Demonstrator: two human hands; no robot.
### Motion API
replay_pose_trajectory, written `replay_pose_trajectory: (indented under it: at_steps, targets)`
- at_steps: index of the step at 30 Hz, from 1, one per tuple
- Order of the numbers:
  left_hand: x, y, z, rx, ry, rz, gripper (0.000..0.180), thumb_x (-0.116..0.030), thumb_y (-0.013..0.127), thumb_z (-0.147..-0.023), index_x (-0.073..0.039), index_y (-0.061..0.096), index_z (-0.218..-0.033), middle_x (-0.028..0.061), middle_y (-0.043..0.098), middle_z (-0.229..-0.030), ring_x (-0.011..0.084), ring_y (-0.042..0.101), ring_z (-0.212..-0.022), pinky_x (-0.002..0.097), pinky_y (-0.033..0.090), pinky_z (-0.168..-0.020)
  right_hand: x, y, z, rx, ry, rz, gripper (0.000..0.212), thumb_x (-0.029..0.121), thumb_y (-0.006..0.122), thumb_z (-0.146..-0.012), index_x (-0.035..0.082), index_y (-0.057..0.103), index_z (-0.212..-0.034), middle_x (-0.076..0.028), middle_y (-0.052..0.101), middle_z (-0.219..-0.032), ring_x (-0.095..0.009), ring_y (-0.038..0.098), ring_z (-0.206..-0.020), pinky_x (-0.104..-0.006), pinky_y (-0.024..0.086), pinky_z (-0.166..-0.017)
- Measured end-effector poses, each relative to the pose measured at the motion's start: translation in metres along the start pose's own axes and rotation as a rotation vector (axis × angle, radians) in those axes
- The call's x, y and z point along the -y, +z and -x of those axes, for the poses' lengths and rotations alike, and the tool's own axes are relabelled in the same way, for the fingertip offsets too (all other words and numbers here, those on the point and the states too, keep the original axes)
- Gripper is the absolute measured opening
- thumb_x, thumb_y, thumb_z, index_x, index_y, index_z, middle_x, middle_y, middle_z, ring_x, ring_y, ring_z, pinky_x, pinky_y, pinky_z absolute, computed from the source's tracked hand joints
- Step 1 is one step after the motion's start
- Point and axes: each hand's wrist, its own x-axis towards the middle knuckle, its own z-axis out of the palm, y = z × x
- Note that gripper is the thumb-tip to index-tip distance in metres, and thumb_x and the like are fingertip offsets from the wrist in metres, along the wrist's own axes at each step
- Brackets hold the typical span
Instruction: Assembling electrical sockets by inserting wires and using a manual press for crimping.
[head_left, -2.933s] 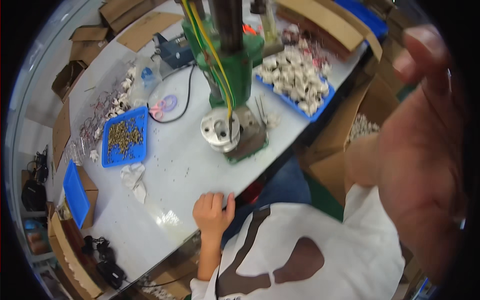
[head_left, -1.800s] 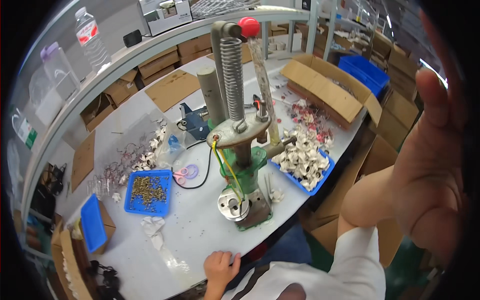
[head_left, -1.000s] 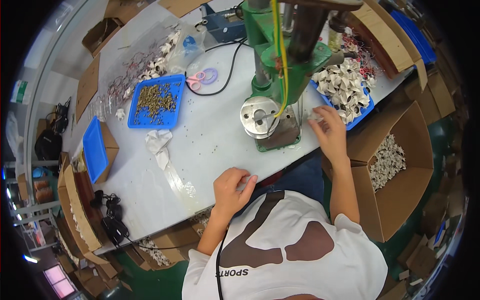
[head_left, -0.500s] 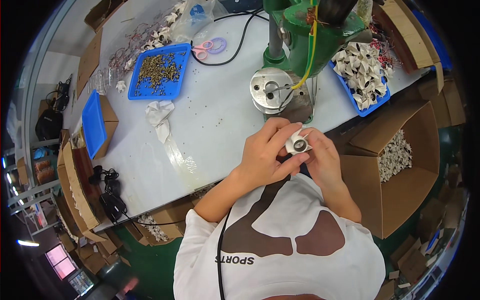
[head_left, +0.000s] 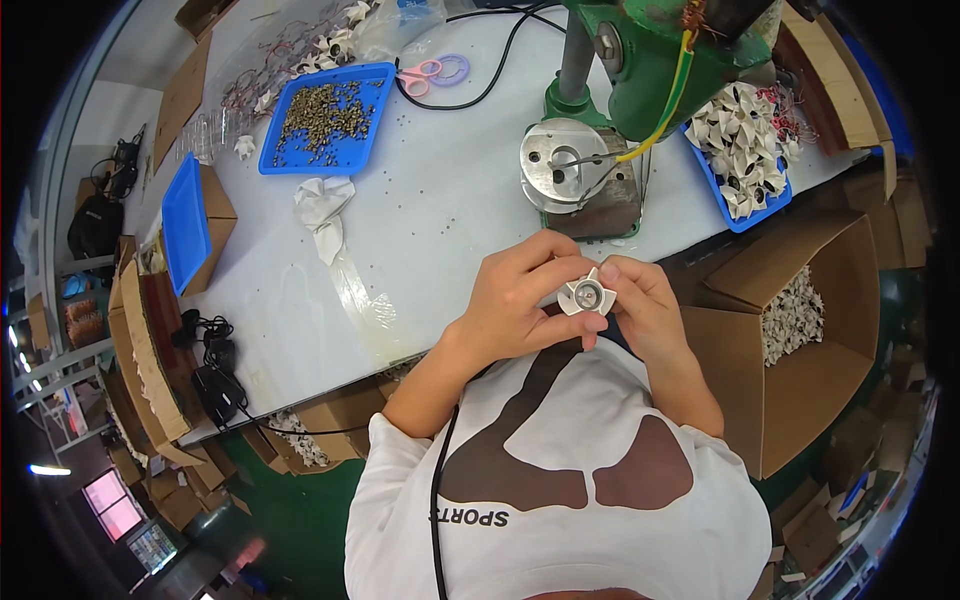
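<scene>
Between both hands, just above my lap, is a small white bladed fan rotor (head_left: 588, 294), its round hub cavity facing up. A small pinkish or coppery spot shows in the middle of the hub. My left hand (head_left: 515, 300) is closed on the rotor's left side, thumb below and fingers behind it. My right hand (head_left: 648, 308) pinches its right side with thumb and fingers. Beyond the hands stands a green bench press (head_left: 650, 75) with a round metal fixture (head_left: 556, 166) at its foot.
A blue tray (head_left: 350, 155) of small brass-coloured parts lies at the back left, beside pink scissors (head_left: 418, 76) and crumpled white paper (head_left: 322, 212). Another blue tray (head_left: 738, 222) is heaped with white rotors at the right. An open cardboard box (head_left: 720, 390) of white pieces stands at my right.
The rotor has turned in my fingers: its hub cavity now faces up more squarely and a centre spot shows. Both hands still hold it. The whole view has shifted slightly.
</scene>
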Motion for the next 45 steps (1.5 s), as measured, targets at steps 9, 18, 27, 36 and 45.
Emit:
replay_pose_trajectory:
  at_steps: [9,18,27,36,45]
  targets:
    - [0.007,-0.009,0.003,0.023,0.029,-0.109,0.039,-0.034,0.089,-0.076,-0.004,0.073,-0.095,0.0043,0.066,-0.085,0.0164,0.056,-0.064,0.0262,0.046,-0.059,0.010,-0.001,-0.002,-0.063,-0.089,0.318,0.011,0.004,0.063,-0.100,-0.006,0.068,-0.103,-0.010,0.070,-0.086,-0.013,0.063,-0.067,-0.0229,0.055,-0.065]
    - [0.016,-0.007,0.004,-0.077,0.008,-0.026,0.039,-0.039,0.089,-0.075,-0.007,0.071,-0.088,0.0012,0.064,-0.084,0.0166,0.053,-0.062,0.0273,0.043,-0.057,0.028,0.011,-0.022,-0.234,-0.347,0.518,0.021,0.001,0.068,-0.095,-0.003,0.070,-0.115,-0.003,0.066,-0.074,-0.009,0.057,-0.062,-0.0190,0.042,-0.059]
    - [0.020,-0.019,-0.012,-0.149,-0.005,-0.227,0.042,-0.044,0.088,-0.076,-0.008,0.070,-0.088,-0.0005,0.062,-0.083,0.0160,0.053,-0.062,0.0279,0.042,-0.056,0.057,0.003,-0.063,-0.020,-0.549,0.818,0.025,-0.003,0.077,-0.084,-0.002,0.074,-0.109,-0.001,0.062,-0.068,-0.008,0.048,-0.057,-0.0193,0.033,-0.055]
    - [0.017,-0.013,-0.021,-0.185,0.083,-0.236,0.045,-0.044,0.090,-0.073,-0.007,0.069,-0.088,-0.0006,0.060,-0.081,0.0152,0.051,-0.061,0.0279,0.042,-0.055,0.054,0.009,-0.061,0.157,-0.779,0.658,0.023,-0.002,0.083,-0.076,-0.003,0.076,-0.098,-0.003,0.064,-0.073,-0.008,0.043,-0.057,-0.0201,0.031,-0.053]
    - [0.009,-0.007,-0.025,-0.225,0.116,-0.237,0.045,-0.040,0.093,-0.069,-0.007,0.072,-0.089,0.0003,0.063,-0.081,0.0149,0.052,-0.060,0.0273,0.042,-0.054,0.047,0.008,-0.061,0.160,-0.788,0.607,0.022,-0.002,0.085,-0.074,-0.003,0.077,-0.095,-0.004,0.065,-0.074,-0.009,0.043,-0.057,-0.0202,0.032,-0.054]
